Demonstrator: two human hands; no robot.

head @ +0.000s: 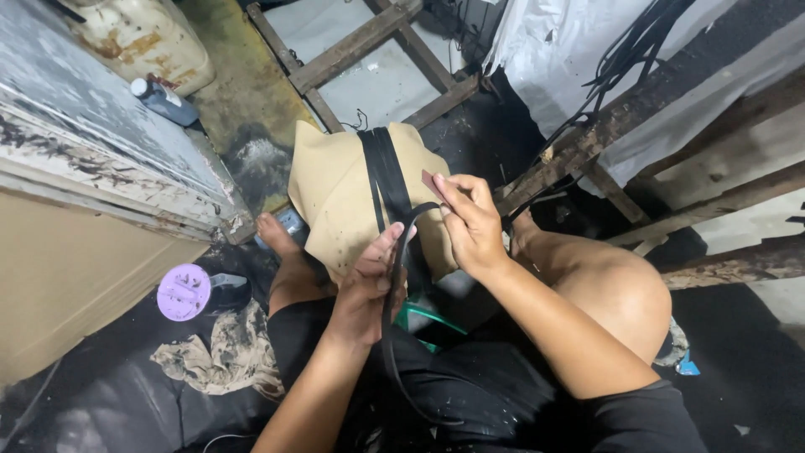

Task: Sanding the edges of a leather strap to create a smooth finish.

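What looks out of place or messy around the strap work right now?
A crumpled, stained rag lies on the dark floor by the left knee, beside a purple lid. A small bottle lies tipped on its side up left. The black strap in both hands looks intact.

A round lilac lid lies left of the tan sheet; a small white-capped grey bottle farther up-left.

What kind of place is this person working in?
Probably a small, rough floor-level workshop: the left hand and right hand work a black strap beside rough wooden frames and a dirty rag.
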